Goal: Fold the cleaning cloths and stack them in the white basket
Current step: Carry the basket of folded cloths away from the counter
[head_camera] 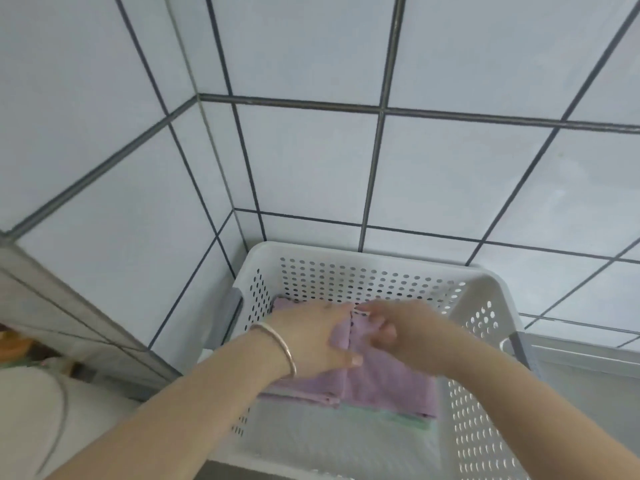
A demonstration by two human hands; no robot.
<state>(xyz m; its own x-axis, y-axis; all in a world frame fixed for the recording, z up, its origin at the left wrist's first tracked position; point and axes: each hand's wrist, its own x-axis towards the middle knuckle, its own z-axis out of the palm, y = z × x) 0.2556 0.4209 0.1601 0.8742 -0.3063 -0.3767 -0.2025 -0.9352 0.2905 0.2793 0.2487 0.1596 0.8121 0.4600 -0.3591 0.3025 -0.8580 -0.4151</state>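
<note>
A white perforated basket (485, 285) stands in a tiled corner. Inside lies a folded lilac cleaning cloth (384, 386), with the edge of a pale green cloth (398, 419) showing beneath it at the near side. Both hands are inside the basket on top of the lilac cloth. My left hand (311, 337), with a silver bangle at the wrist, grips the cloth's left fold, thumb on top. My right hand (401, 334) pinches the cloth's far edge with curled fingers. The basket's floor under the cloths is hidden.
White wall tiles with dark grout (311, 161) rise behind and left of the basket. A grey ledge (69, 306) runs down the left side, with blurred coloured objects (14, 344) at the far left. A grey surface (588, 368) lies to the right.
</note>
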